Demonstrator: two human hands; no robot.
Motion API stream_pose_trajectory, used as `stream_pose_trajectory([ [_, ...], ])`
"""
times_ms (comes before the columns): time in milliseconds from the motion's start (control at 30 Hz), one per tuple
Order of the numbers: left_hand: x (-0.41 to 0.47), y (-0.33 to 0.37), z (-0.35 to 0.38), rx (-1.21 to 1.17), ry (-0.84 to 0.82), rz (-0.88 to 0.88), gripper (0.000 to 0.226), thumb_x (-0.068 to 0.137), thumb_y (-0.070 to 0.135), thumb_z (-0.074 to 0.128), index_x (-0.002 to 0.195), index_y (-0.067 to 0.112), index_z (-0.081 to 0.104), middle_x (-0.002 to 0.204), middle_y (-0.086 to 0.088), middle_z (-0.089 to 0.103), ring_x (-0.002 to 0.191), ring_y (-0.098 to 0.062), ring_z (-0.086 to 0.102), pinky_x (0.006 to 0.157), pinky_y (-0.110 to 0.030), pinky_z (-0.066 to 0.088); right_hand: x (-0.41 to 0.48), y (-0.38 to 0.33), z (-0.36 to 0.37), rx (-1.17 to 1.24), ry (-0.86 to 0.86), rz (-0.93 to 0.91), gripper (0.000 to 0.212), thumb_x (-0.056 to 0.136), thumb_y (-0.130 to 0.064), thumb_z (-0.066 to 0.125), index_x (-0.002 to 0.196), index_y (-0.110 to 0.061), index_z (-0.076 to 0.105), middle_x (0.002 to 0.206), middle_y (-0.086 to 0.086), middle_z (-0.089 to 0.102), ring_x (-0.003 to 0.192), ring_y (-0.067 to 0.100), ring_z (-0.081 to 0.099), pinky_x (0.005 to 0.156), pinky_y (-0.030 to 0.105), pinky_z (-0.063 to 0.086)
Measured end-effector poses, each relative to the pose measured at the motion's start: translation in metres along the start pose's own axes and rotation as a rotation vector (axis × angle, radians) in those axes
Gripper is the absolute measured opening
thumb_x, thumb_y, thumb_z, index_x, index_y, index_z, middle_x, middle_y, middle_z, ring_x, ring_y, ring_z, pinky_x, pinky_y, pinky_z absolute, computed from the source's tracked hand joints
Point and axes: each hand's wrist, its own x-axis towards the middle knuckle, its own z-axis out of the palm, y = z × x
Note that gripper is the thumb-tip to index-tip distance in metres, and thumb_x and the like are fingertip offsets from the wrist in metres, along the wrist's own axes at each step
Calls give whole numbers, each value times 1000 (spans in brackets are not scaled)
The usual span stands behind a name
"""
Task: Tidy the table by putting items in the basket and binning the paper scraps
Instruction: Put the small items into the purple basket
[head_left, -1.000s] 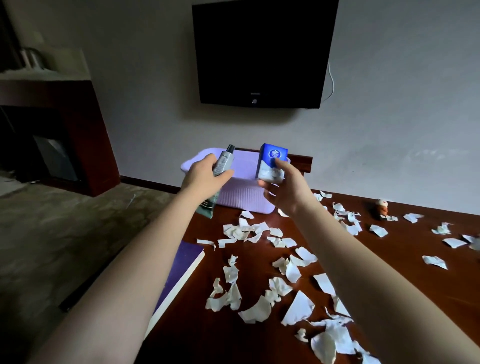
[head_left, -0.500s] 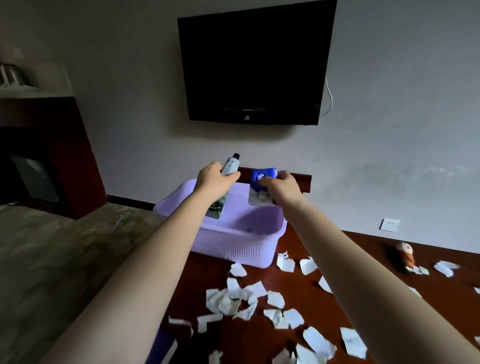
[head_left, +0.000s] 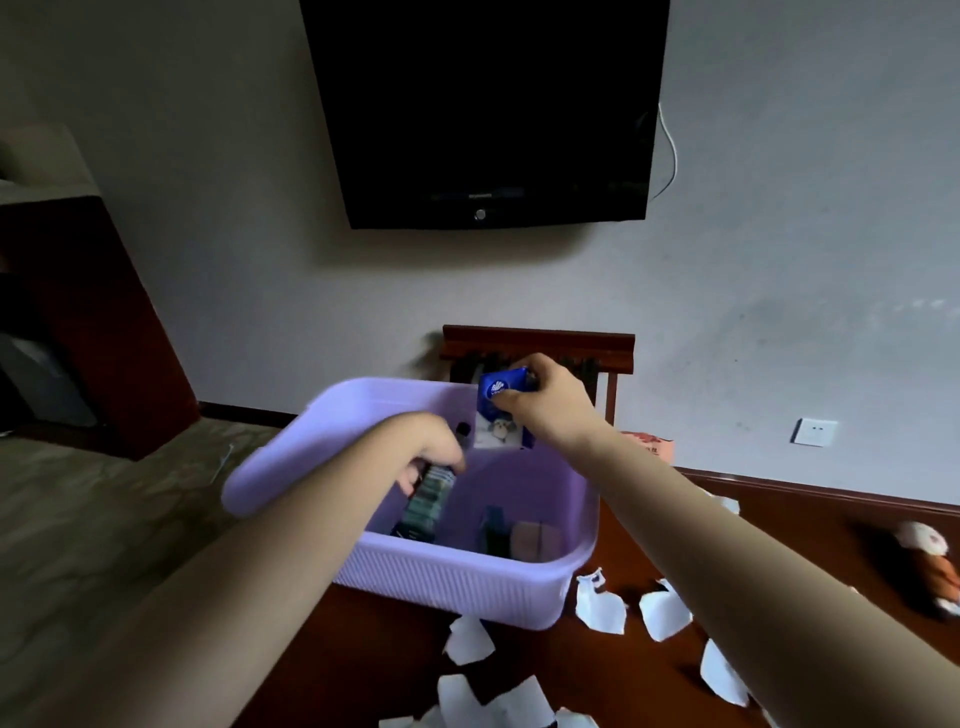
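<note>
The left hand (head_left: 426, 452) is curled round a dark tube (head_left: 428, 493), which is held low inside the purple basket (head_left: 467, 571), its lower end near the basket's floor. The right hand (head_left: 550, 402) is closed in a pinch on the top of a blue-and-white packet (head_left: 501, 415), which is held just above the basket's far side. The step in hand is judged to be the loading of the basket. Next, both grips need to be loosened so that the two things are dropped in beside what is already there. The paper scraps (head_left: 600, 605) are scattered over the table (head_left: 597, 675), not yet binned.
</note>
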Motion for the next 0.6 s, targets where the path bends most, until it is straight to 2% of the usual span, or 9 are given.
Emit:
stream_pose_trajectory([
  [33, 4, 1, 2, -40, -67, -30, 31, 94, 28, 53, 106, -1, 51, 79, -13, 53, 76, -25, 62, 87, -34, 54, 0, 2, 3, -2, -2, -8, 26, 85, -19, 63, 109, -13, 57, 93, 5, 63, 83, 26, 66, 80, 41, 57],
  [100, 7, 3, 7, -122, -153, -72, 30, 97, 24, 49, 84, -3, 49, 78, -15, 54, 105, -31, 63, 98, -36, 47, -1, 3, 6, -3, 3, -22, 25, 85, -20, 62, 108, -11, 58, 88, 3, 63, 78, 23, 64, 73, 35, 55],
  [200, 12, 7, 21, -101, -188, -122, 37, 99, 26, 45, 86, -9, 49, 76, -17, 51, 126, -30, 51, 96, -35, 45, 1, 7, 7, 26, 44, -24, 22, 85, -20, 63, 105, -11, 59, 90, 4, 64, 85, 25, 65, 76, 36, 54],
  [267, 18, 10, 32, -86, -224, -143, 39, 99, 28, 43, 95, -10, 51, 78, -18, 51, 128, -30, 50, 92, -36, 45, 3, 8, 6, 42, 60, -14, 23, 85, -21, 63, 105, -12, 59, 90, 4, 64, 85, 25, 65, 78, 36, 54],
  [333, 19, 11, 36, -116, -233, -153, 43, 100, 29, 41, 117, -11, 50, 87, -21, 55, 129, -31, 48, 94, -37, 44, 4, 9, 6, 39, 52, -8, 21, 86, -21, 62, 104, -14, 57, 89, 2, 61, 80, 22, 62, 75, 34, 53],
  [433, 13, 10, 28, -128, -201, -129, 52, 100, 27, 42, 134, -13, 38, 130, -27, 52, 128, -33, 49, 103, -38, 41, 5, 10, 7, 42, 30, 12, 18, 85, -21, 63, 99, -15, 53, 90, 4, 62, 88, 25, 64, 83, 40, 55],
  [467, 12, 7, 23, -107, -177, -102, 51, 100, 27, 42, 134, -11, 39, 134, -26, 51, 124, -34, 52, 102, -37, 44, 6, 10, 7, 39, 20, 25, 20, 84, -22, 64, 99, -15, 52, 92, 5, 62, 93, 26, 65, 86, 43, 54],
  [533, 11, -6, 9, -82, -88, -31, 46, 97, 29, 42, 129, -4, 44, 122, -20, 59, 105, -34, 63, 86, -34, 53, 7, 8, 7, -14, -9, 54, 24, 83, -21, 66, 99, -13, 50, 96, 7, 62, 97, 28, 64, 86, 44, 54],
  [600, 8, -21, -6, -109, 120, 86, 35, 94, 24, 43, 116, -2, 53, 105, -15, 64, 90, -32, 65, 71, -34, 53, 9, 1, 9, -94, -53, 80, 28, 81, -18, 67, 102, -9, 49, 96, 9, 59, 93, 28, 62, 80, 42, 53],
])
